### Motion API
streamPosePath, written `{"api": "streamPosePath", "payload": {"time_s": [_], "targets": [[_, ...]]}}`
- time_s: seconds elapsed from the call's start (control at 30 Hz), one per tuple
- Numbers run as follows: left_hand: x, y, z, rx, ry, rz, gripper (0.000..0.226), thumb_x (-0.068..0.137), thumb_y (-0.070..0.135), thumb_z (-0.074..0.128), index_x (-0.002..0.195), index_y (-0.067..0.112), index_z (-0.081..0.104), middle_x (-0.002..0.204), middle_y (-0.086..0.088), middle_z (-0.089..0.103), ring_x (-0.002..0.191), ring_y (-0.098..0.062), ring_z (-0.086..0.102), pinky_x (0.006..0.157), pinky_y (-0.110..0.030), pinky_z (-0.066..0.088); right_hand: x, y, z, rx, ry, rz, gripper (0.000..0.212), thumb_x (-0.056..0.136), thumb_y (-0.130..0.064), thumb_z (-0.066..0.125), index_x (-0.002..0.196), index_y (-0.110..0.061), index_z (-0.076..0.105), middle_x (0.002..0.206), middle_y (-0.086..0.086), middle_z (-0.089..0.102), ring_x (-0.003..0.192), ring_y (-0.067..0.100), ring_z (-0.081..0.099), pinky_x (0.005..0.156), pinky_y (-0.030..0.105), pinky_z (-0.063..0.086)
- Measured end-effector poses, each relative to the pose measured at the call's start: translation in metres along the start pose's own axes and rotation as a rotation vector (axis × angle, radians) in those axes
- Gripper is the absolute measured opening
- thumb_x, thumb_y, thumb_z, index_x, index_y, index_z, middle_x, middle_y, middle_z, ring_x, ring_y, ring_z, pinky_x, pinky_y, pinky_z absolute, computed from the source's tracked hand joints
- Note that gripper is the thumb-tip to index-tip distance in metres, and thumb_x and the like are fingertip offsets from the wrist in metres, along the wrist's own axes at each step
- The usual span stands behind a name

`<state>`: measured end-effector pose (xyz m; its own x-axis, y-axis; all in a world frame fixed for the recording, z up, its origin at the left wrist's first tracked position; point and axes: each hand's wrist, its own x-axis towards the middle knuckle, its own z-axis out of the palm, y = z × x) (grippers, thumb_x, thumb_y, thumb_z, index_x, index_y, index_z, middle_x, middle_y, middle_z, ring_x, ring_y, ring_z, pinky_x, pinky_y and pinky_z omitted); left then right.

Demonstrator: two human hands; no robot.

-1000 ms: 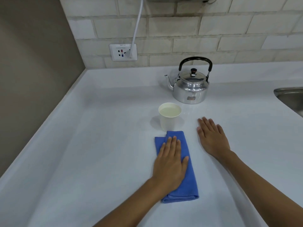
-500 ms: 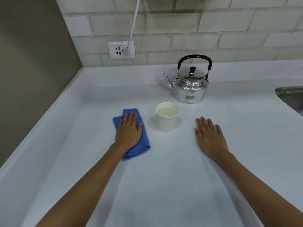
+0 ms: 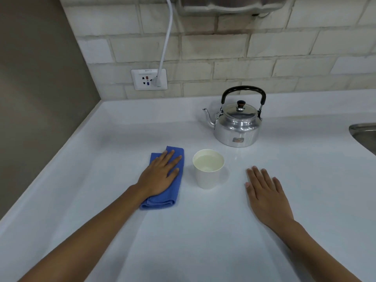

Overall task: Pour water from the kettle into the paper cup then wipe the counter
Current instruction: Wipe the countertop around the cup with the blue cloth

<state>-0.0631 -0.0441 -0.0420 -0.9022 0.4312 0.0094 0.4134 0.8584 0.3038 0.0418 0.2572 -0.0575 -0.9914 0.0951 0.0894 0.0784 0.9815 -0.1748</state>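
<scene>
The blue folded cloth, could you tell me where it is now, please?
In the head view, the blue folded cloth lies under the left hand, just left of the white paper cup.

The left hand [image 3: 160,176] hides much of the blue cloth [image 3: 173,192]; the sink [image 3: 364,135] is cut off at the right edge.

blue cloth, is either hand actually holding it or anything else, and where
Nothing is gripped. The left hand lies flat, palm down, on top of the folded blue cloth, pressing it onto the counter. The right hand rests flat on the bare counter.
</scene>
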Motion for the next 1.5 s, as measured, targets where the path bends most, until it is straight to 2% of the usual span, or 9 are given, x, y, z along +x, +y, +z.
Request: {"api": "streamPosePath", "payload": {"time_s": [0.17,0.4,0.57,0.73,0.83,0.97,1.13,1.33,1.5], "targets": [[0.067,0.010,0.001,-0.004,-0.029,-0.079,0.051,0.099,0.042,0.021,0.146,0.031,0.006,0.158,0.000,-0.006,0.143,-0.020,-0.012,0.114,-0.032,-0.005,0.001,-0.003,0.000,0.028,0.005,0.022,0.052,0.097,-0.036,0.012,0.146,-0.025,-0.001,0.158,-0.007,0.001,0.144,0.013,-0.005,0.118,0.036,0.001],[0.079,0.014,0.006,-0.055,-0.164,0.323,0.057,0.098,0.033,0.037,0.144,0.040,0.005,0.156,0.014,-0.002,0.135,0.003,-0.018,0.112,-0.029,0.012,-0.001,-0.004,-0.004,0.062,-0.010,0.031,0.051,0.097,-0.036,0.011,0.144,-0.027,-0.005,0.157,-0.010,-0.003,0.143,0.009,-0.009,0.118,0.035,-0.001],[0.083,0.008,0.000,-0.023,-0.153,0.477,0.053,0.097,0.035,0.034,0.145,0.036,0.011,0.151,0.023,-0.003,0.134,0.008,-0.018,0.110,-0.022,0.008,-0.001,-0.006,-0.005,0.048,-0.026,0.024,0.062,0.081,-0.048,-0.013,0.141,-0.028,-0.013,0.151,-0.014,-0.011,0.139,0.005,-0.014,0.118,0.035,0.000],[0.098,0.011,0.009,-0.004,-0.003,0.238,0.049,0.098,0.038,0.029,0.145,0.032,0.016,0.157,0.004,0.008,0.144,-0.015,-0.003,0.116,-0.032,0.006,-0.002,-0.006,-0.005,0.043,-0.016,0.023,0.062,0.082,-0.047,-0.011,0.141,-0.028,-0.011,0.151,-0.014,-0.010,0.138,0.004,-0.014,0.118,0.035,0.000],[0.110,0.012,0.012,0.005,0.047,0.067,0.049,0.098,0.039,0.026,0.146,0.029,0.015,0.157,-0.001,0.008,0.144,-0.020,-0.002,0.117,-0.037,0.005,-0.002,-0.006,-0.007,0.048,-0.025,0.030,0.051,0.094,-0.040,0.000,0.142,-0.028,-0.010,0.154,-0.012,-0.007,0.138,0.004,-0.015,0.119,0.036,0.001],[0.126,0.007,0.013,0.007,0.038,-0.037,0.051,0.098,0.041,0.023,0.146,0.028,0.011,0.158,-0.001,0.004,0.144,-0.022,-0.004,0.115,-0.036,0.001,-0.003,-0.008,-0.010,0.037,-0.036,0.025,0.051,0.091,-0.039,-0.002,0.140,-0.028,-0.014,0.154,-0.012,-0.009,0.140,0.006,-0.015,0.119,0.036,0.000],[0.145,-0.003,0.008,0.017,0.003,-0.070,0.052,0.097,0.043,0.020,0.146,0.030,0.008,0.158,0.000,0.001,0.144,-0.021,-0.007,0.116,-0.037,0.000,-0.004,-0.010,-0.012,0.024,-0.037,0.019,0.063,0.078,-0.045,-0.017,0.138,-0.027,-0.018,0.150,-0.013,-0.014,0.140,0.008,-0.015,0.119,0.035,-0.001],[0.162,-0.013,0.003,0.021,-0.020,-0.049,0.051,0.097,0.044,0.020,0.146,0.033,0.007,0.158,0.003,-0.001,0.144,-0.019,-0.007,0.116,-0.036,0.000,-0.003,-0.010,-0.011,0.062,-0.023,0.046,0.050,0.096,-0.036,0.008,0.138,-0.030,-0.020,0.155,-0.014,-0.011,0.141,0.006,-0.017,0.118,0.033,-0.006],[0.167,-0.015,0.001,0.025,-0.034,-0.034,0.052,0.097,0.045,0.020,0.146,0.033,0.006,0.158,0.004,-0.002,0.144,-0.019,-0.009,0.116,-0.036,-0.001,-0.003,-0.010,-0.011,0.033,-0.036,0.026,0.059,0.081,-0.044,-0.015,0.138,-0.028,-0.020,0.153,-0.013,-0.014,0.142,0.010,-0.017,0.119,0.034,-0.004]]}}
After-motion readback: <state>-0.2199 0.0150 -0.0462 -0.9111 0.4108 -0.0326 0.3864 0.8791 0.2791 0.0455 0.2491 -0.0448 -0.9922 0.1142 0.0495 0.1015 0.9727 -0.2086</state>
